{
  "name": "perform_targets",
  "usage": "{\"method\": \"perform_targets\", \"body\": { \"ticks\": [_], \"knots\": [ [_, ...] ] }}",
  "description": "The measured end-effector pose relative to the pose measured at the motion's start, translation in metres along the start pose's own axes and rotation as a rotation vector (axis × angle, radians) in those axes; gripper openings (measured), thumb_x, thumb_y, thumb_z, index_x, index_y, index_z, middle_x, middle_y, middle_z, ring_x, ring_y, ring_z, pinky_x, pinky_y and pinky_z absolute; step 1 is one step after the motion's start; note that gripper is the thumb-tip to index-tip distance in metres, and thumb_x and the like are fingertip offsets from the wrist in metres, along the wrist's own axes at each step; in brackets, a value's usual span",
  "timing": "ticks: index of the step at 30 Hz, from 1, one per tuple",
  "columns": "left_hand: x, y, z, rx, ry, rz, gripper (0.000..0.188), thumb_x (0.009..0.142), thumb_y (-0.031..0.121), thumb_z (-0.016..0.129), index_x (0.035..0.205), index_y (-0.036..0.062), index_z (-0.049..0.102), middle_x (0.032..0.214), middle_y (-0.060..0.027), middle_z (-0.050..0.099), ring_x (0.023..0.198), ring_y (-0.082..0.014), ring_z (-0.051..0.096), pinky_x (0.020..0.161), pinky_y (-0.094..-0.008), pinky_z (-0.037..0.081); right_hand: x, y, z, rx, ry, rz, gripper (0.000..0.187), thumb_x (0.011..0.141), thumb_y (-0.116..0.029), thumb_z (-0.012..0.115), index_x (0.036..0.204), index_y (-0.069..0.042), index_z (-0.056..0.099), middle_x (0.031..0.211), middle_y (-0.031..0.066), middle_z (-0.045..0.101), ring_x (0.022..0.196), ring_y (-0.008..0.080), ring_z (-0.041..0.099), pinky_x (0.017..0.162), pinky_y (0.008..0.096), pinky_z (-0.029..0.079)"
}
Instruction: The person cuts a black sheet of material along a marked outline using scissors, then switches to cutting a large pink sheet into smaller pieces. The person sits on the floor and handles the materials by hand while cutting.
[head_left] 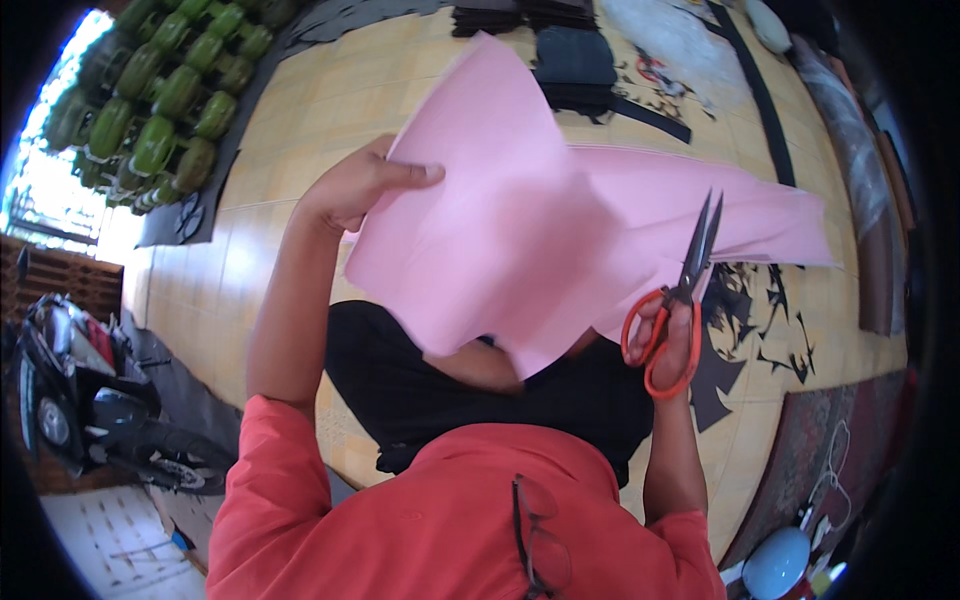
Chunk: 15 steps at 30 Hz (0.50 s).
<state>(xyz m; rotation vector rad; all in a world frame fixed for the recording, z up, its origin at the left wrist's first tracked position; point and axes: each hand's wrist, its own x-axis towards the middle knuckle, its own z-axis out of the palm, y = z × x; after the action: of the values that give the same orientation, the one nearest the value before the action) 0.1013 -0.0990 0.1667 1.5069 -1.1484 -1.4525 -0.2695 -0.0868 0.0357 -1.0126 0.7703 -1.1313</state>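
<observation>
L hand [355, 185] pinches the pink sheet [480, 220] up over the lap [580, 405]; R hand [676, 340] has fingers round the scissors [686, 285], blades [698, 248] a bit apart. Looks like a cutting step; next move prob. needs sheet's edge betw. blades.

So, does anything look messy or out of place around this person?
Yes: jagged dark scraps lie scattered on the floor to the right of the right hand, untidy compared with the dark stack farther off. A motorbike at left seems odd near the pink sheet.
</observation>
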Motion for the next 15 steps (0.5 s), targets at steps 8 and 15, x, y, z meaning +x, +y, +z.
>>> {"method": "perform_targets", "body": {
  "ticks": [8,15],
  "knots": [
    [-0.005,-0.064,0.006,-0.498,0.374,0.174,0.053,0.09,0.016,0.065,0.131,-0.0059,0.041,0.115,-0.0203,0.059,0.094,-0.0271,0.067,0.074,-0.037,0.061,-0.038,0.038,0.04,-0.22,-0.2,0.235,0.034,0.097,-0.036,0.053,0.091,-0.003,0.054,0.06,0.0007,0.049,0.045,0.0081,0.048,0.042,0.0236,0.042],
    [0.013,-0.173,0.01,-0.114,0.42,-0.067,0.048,0.089,0.012,0.061,0.13,-0.0043,0.043,0.113,-0.0168,0.06,0.089,-0.0238,0.066,0.061,-0.0357,0.06,-0.051,0.042,0.055,-0.338,-0.202,0.428,0.029,0.096,-0.033,0.058,0.091,-0.005,0.055,0.06,-0.0008,0.048,0.046,0.0057,0.048,0.041,0.0215,0.042]
  ]
}}
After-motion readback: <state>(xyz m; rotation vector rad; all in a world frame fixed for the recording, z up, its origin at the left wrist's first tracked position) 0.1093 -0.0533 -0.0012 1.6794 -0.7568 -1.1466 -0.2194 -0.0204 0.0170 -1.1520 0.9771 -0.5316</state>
